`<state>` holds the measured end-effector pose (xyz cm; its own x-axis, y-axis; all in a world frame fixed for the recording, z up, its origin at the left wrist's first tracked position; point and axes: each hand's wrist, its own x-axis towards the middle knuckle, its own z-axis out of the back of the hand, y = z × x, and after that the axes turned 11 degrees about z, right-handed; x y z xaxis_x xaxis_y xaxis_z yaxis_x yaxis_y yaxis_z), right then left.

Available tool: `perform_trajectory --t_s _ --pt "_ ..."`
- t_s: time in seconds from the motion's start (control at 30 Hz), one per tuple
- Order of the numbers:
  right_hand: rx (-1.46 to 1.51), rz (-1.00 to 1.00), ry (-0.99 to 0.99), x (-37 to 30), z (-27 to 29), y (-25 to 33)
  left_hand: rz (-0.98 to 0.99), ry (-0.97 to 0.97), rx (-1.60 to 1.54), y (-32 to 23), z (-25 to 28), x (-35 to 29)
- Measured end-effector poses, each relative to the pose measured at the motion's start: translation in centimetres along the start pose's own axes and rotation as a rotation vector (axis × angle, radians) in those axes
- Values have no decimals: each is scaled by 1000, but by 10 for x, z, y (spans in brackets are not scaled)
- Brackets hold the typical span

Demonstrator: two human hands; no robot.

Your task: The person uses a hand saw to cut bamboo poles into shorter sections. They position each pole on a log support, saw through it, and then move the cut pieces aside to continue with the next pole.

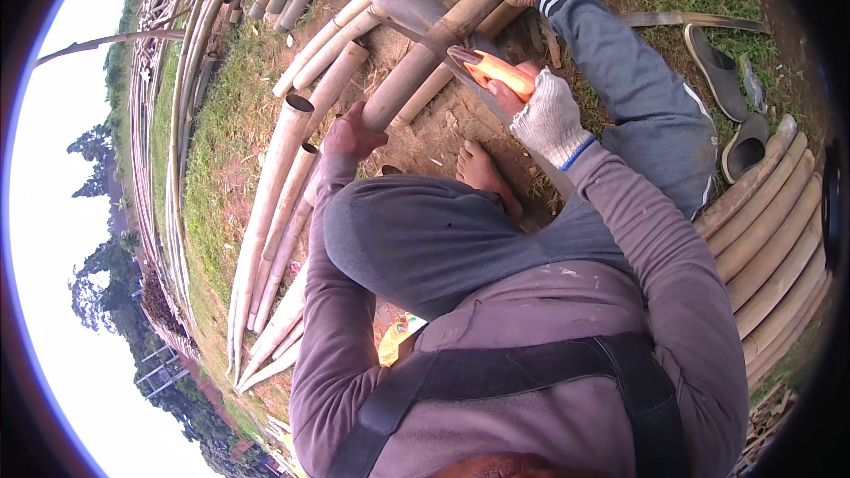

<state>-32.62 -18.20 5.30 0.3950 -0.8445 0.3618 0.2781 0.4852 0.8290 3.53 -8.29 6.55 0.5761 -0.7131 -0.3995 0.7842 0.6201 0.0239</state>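
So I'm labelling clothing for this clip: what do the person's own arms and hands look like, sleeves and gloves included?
Both arms wear long, loose, dusty mauve-grey sleeves reaching the wrists. The right hand wears a white knitted work glove with a blue-edged cuff, its fingertips left uncovered. The left hand is bare, with no glove. Black harness straps cross the chest below the sleeves.
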Motion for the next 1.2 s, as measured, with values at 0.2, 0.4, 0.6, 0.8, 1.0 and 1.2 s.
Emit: perform_trajectory --t_s 0.2,0.4,0.6,0.8,1.0,1.2 --pt "-6 -69 24 -16 13 17 16 15 10 6 3 2" --pt "142 21 20 -95 98 35 21 21 6 9 -3 -7" --pt "57 -27 -17 36 -29 2 -41 13 -30 -7 8 2" --pt "40 -5 18 -43 37 19 14 36 0 1 7 -8" --pt "136 26 36 -88 72 24 -7 8 14 13 -7 -4" --pt "8 -21 3 35 -41 -2 5 47 -9 -3 1 5"
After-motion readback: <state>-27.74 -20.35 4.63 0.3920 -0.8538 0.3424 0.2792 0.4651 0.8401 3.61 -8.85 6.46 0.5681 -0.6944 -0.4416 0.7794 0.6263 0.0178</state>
